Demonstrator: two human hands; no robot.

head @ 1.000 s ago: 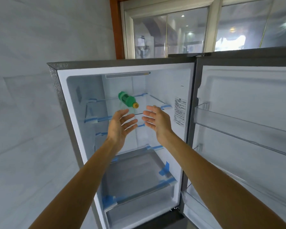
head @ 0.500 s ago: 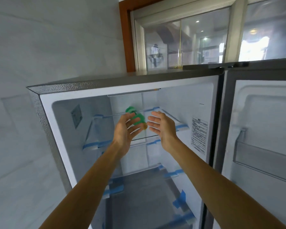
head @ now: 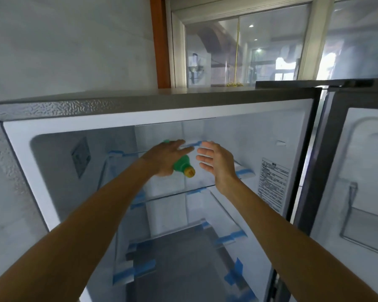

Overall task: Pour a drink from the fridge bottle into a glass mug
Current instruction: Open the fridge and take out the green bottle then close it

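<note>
Left hand (head: 166, 156) now over bottle (head: 182, 165).

Left hand (head: 165, 156) lies over green bottle (head: 180, 165) on fridge shelf (head: 183, 194); right hand (head: 216, 163) flat just beside.

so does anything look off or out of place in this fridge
The green plastic bottle with the yellow cap lies on its side on the upper glass shelf, not upright. Blue tape strips cling to the shelf edges, like packing left on. Nothing spilled.
</note>
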